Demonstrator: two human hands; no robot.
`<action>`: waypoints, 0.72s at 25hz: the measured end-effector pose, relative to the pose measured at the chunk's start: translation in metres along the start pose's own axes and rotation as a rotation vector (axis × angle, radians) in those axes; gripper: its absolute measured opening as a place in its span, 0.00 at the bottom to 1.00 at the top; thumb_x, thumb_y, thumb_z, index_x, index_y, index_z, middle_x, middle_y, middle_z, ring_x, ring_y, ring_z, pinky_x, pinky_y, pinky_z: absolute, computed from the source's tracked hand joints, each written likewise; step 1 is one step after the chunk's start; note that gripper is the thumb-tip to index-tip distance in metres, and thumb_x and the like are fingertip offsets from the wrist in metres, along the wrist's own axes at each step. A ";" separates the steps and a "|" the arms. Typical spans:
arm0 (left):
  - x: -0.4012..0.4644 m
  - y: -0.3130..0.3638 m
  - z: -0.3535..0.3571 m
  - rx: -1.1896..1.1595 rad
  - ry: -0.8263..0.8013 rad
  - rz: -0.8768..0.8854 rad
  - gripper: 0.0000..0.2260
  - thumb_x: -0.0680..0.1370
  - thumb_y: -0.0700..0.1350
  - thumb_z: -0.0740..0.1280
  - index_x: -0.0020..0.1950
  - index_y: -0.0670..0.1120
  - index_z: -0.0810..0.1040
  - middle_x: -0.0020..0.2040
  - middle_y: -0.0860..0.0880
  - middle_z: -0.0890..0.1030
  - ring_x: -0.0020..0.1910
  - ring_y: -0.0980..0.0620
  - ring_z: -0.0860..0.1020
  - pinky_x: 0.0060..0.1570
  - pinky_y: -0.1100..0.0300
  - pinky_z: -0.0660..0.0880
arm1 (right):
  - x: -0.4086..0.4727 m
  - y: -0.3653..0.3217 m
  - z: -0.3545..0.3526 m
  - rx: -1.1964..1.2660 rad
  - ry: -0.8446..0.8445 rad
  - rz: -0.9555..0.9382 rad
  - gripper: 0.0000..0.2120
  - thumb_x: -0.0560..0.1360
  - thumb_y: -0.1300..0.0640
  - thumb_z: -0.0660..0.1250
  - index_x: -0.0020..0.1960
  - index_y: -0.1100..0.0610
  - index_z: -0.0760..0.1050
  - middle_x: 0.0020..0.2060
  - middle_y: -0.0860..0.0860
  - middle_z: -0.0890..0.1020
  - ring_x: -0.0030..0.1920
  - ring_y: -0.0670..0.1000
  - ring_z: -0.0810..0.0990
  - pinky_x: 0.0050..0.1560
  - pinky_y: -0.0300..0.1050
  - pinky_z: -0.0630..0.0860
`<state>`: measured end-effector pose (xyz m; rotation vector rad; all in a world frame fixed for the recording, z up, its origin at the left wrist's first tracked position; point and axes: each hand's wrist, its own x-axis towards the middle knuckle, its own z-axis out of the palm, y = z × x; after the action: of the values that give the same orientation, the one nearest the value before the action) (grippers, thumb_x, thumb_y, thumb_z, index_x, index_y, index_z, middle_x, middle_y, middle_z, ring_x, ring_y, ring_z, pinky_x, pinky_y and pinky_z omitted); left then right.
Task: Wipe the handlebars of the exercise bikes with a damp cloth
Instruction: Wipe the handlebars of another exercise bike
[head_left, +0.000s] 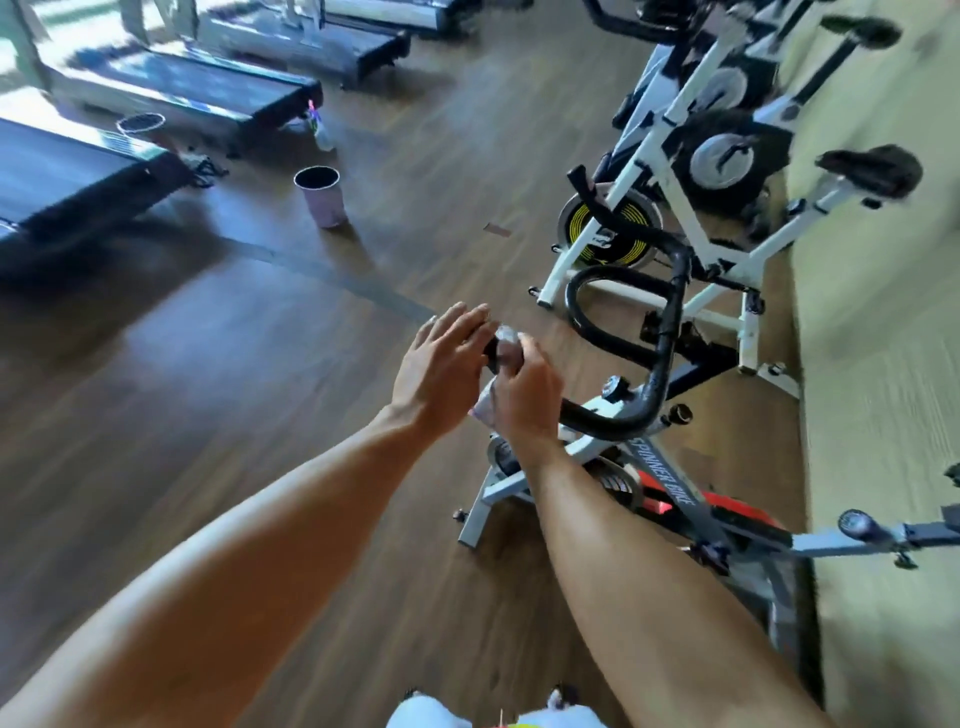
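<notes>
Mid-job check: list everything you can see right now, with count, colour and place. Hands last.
Black looped handlebar: one, on the nearest white spin bike, centre right.
Pale crumpled cloth: one, wrapped on the handlebar's near end.
White-framed spin bikes: at least three, in a row along the right wall; the nearest has red trim.
Black bike saddles: two, upper right.
Pink cylindrical bin: one, on the wood floor, upper centre.
Mesh bin: one, beside a treadmill, upper left.
Spray bottle: one, blurred, on the floor by a treadmill.
Dark treadmills: several, upper left.
Left hand: open, fingers straight, at the handlebar end.
Right hand: grips the cloth on the bar.
</notes>
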<state>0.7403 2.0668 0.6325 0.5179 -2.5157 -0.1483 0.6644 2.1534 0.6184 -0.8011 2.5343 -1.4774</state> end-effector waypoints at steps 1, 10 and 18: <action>0.002 -0.004 0.002 0.009 -0.015 0.018 0.15 0.75 0.45 0.65 0.61 0.46 0.80 0.63 0.46 0.80 0.64 0.43 0.77 0.63 0.47 0.75 | -0.001 0.002 0.001 -0.029 -0.116 0.001 0.22 0.80 0.49 0.53 0.63 0.63 0.75 0.58 0.61 0.81 0.62 0.62 0.76 0.63 0.52 0.68; -0.003 0.026 0.008 0.122 -0.015 0.095 0.16 0.77 0.43 0.68 0.65 0.43 0.78 0.68 0.43 0.76 0.69 0.41 0.73 0.69 0.45 0.68 | 0.019 0.068 -0.090 -0.205 -0.388 -0.051 0.21 0.81 0.59 0.59 0.74 0.60 0.68 0.72 0.56 0.72 0.73 0.53 0.69 0.71 0.36 0.58; 0.000 0.055 0.052 0.344 -0.217 0.172 0.15 0.79 0.45 0.66 0.63 0.40 0.78 0.64 0.41 0.78 0.68 0.40 0.72 0.73 0.47 0.62 | 0.000 0.101 -0.084 -0.149 -0.265 -0.328 0.14 0.75 0.53 0.66 0.60 0.50 0.80 0.54 0.46 0.85 0.53 0.49 0.83 0.60 0.52 0.76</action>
<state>0.6937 2.1173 0.6004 0.4330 -2.8006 0.3155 0.5964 2.2583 0.5777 -1.3899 2.4160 -1.1664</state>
